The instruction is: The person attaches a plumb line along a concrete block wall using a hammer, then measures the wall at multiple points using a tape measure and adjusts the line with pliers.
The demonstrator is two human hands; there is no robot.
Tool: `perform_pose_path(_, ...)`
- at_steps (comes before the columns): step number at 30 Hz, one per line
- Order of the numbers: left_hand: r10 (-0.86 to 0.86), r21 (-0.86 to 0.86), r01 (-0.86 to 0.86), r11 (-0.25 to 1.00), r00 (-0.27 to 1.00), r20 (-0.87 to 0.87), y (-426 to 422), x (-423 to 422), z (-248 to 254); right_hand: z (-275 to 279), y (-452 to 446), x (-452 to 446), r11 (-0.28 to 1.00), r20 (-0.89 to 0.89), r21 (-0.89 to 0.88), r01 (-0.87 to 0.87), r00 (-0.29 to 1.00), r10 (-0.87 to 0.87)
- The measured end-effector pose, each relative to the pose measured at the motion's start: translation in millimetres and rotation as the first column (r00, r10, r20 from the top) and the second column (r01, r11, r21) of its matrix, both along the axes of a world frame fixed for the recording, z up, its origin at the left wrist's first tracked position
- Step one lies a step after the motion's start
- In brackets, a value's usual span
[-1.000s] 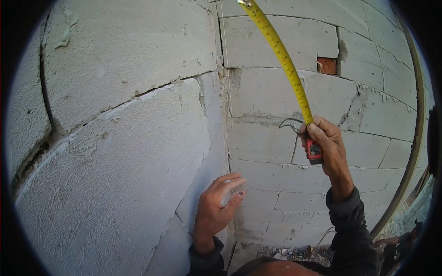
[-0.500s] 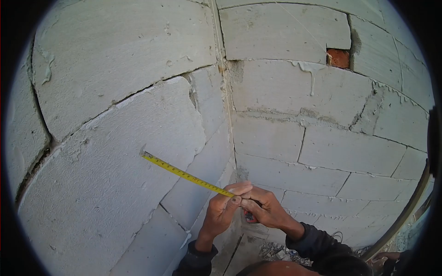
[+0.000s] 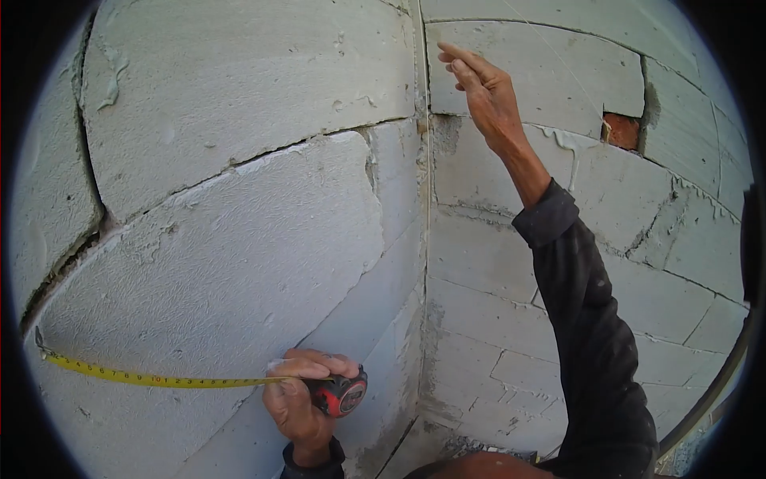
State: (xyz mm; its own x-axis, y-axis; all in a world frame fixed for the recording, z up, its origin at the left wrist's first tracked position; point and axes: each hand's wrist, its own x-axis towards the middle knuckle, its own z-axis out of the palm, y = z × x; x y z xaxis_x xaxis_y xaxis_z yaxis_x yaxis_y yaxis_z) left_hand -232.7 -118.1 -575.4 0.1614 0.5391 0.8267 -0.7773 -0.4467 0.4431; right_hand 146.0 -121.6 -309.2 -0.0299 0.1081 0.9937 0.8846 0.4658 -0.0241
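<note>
My left hand [image 3: 305,399] is closed around a red and black tape measure [image 3: 345,393], low in front of the left wall. The yellow blade [image 3: 159,380] sticks out to the left, and its metal hook [image 3: 40,342] is at the far left end. Whether the hook touches the wall I cannot tell. My right hand [image 3: 483,92] is raised near the corner, in front of the upper block of the right wall. Its fingers are stretched out toward the left, with nothing in them.
Pale block walls meet at a vertical corner [image 3: 424,239], where a thin cord runs down. Another string [image 3: 558,60] slants to a gap showing red brick [image 3: 621,131]. Rubble [image 3: 479,447] lies at the foot of the wall. A dark curved bar [image 3: 710,387] stands at right.
The hands, together on the tape before, are now apart. My left hand has moved left and down with the tape measure; my right hand has let go and risen toward the corner.
</note>
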Motion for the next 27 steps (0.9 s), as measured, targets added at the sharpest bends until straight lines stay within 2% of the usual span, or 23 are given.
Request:
perform_pose_path(2, -0.005, -0.006, 0.005, 1.0, 1.0, 0.0, -1.3, -1.5, -4.7, 44.9, 37.3, 12.3, 0.991, 0.109, 0.121, 0.051, 0.992, -0.065)
perform_pose_path(4, -0.013, -0.01, 0.013, 1.0, 1.0, 0.003, 1.4, -4.5, -7.0, 88.1, 66.2, 14.1, 0.899, 0.097, 0.428, 0.095, 0.984, -0.15)
perform_pose_path(6, -0.099, -0.024, 0.098, 0.995, 0.994, -0.053, 2.8, -9.6, -9.8, 109.4, 73.5, 18.3, 0.837, -0.07, 0.465, 0.288, 0.954, -0.29)
perform_pose_path(7, -0.097, -0.026, 0.095, 0.995, 0.994, -0.052, 4.4, -9.8, -12.0, 118.0, 79.9, 21.3, 0.839, -0.068, 0.464, 0.286, 0.955, -0.288)
perform_pose_path(9, -0.025, 0.012, 0.026, 1.0, 0.997, -0.069, 6.4, -6.7, -14.9, 134.1, 88.8, 24.7, 0.695, -0.063, 0.63, 0.347, 0.915, -0.4)
perform_pose_path(13, -0.006, 0.043, 0.009, 0.999, 0.998, -0.067, 5.6, 0.2, -13.3, 153.0, 94.4, 19.7, 0.711, -0.082, 0.61, 0.35, 0.92, -0.382)
perform_pose_path(15, 0.019, 0.045, -0.016, 0.999, 0.997, -0.071, 5.5, 1.9, -12.0, 157.1, 89.0, 19.2, 0.692, 0.02, 0.599, 0.403, 0.857, -0.516)
perform_pose_path(16, 0.015, 0.045, -0.012, 0.999, 0.998, -0.068, 4.8, 1.8, -11.9, 159.0, 87.5, 19.7, 0.691, 0.022, 0.6, 0.404, 0.855, -0.519)
perform_pose_path(18, 0.022, -0.009, -0.023, 1.0, 0.995, -0.096, 2.6, 0.8, -12.4, 160.7, 85.1, 19.8, 0.769, 0.108, 0.517, 0.376, 0.862, -0.495)
perform_pose_path(22, 0.065, 0.052, -0.061, 0.997, 0.994, -0.083, 4.8, 4.1, -9.4, 166.3, 76.3, 16.5, 0.747, 0.162, 0.534, 0.396, 0.819, -0.55)
perform_pose_path(24, 0.038, 0.048, -0.033, 0.998, 0.995, -0.094, 8.5, 3.2, -12.2, 168.5, 73.5, 15.3, 0.704, 0.217, 0.521, 0.482, 0.723, -0.656)
perform_pose_path(27, 0.04, 0.047, -0.036, 0.998, 0.994, -0.102, 9.6, 2.8, -12.7, 169.0, 71.2, 14.6, 0.721, 0.254, 0.504, 0.476, 0.716, -0.65)
